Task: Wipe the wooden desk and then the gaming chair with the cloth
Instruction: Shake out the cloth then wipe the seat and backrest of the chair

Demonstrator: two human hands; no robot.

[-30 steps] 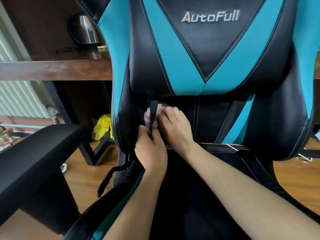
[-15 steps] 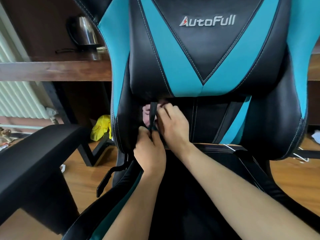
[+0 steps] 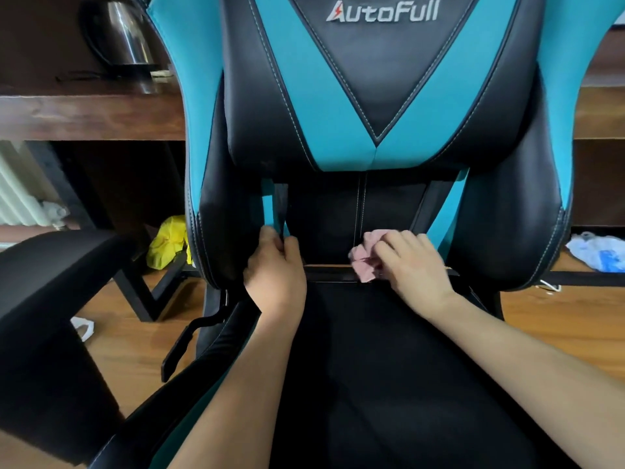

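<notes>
Though crumpled — cloth [image 3: 364, 262] plainly pink

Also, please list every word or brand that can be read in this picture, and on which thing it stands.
"AutoFull": white logo on the black top panel of the cushion of the gaming chair.
Plastic bag on the floor: blue print, too blurred to read.
No other text shows.

glossy leather chair [image 3: 378, 96], wooden desk [image 3: 84, 113]
</notes>
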